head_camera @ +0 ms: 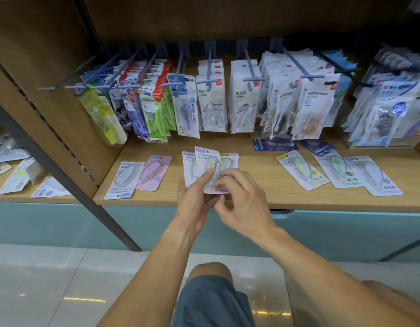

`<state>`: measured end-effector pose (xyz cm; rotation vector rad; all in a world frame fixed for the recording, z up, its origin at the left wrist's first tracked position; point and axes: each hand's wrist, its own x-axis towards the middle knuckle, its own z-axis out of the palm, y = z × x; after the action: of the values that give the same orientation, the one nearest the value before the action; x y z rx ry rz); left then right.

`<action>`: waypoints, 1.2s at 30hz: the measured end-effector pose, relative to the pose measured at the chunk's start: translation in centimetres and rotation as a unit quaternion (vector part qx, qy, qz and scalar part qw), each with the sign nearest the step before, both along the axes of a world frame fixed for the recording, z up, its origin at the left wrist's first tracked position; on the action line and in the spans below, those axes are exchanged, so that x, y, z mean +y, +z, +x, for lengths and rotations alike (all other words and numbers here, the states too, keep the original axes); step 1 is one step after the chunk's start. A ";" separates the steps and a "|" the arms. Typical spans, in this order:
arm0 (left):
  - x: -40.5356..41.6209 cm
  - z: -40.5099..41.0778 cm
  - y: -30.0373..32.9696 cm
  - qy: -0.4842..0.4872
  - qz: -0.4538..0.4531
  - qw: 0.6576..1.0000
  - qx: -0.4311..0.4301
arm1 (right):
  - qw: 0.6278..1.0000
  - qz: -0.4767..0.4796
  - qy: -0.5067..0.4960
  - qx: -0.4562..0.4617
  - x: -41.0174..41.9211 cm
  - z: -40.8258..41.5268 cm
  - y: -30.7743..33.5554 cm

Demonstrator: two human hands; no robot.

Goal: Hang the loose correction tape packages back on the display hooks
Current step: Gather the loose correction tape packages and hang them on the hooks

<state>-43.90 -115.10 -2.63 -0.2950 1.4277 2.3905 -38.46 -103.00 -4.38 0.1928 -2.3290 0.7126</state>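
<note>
Head view: left hand (pixel 194 197) and right hand (pixel 242 197) both pinch a fanned stack of packs (pixel 207 166) over the near shelf edge (pixel 157 197), below the hooks (pixel 210 81); a loose pinch could let one slip floorward

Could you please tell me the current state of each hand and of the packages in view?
left hand: gripping held packages
right hand: pinching held packages
held packages: fanned, off the shelf
loose packages: flat on shelf
hooks: loaded with hanging packs
</note>
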 end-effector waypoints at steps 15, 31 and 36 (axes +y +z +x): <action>0.5 -1.8 -1.4 -0.046 -0.036 0.998 0.037 | 0.906 0.156 -0.131 -0.372 10.6 -15.1 -0.2; -2.0 1.2 -0.4 -0.031 -0.053 0.998 0.024 | 0.955 0.099 0.044 -0.275 9.3 -2.9 -1.1; -3.6 1.6 -0.5 0.009 -0.021 1.000 0.012 | 0.963 0.091 0.042 -0.252 9.1 -1.0 -0.7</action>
<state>-42.32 -118.68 -3.15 -0.2926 1.4936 2.3890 -39.50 -93.87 -5.05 0.2125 -2.8927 0.6430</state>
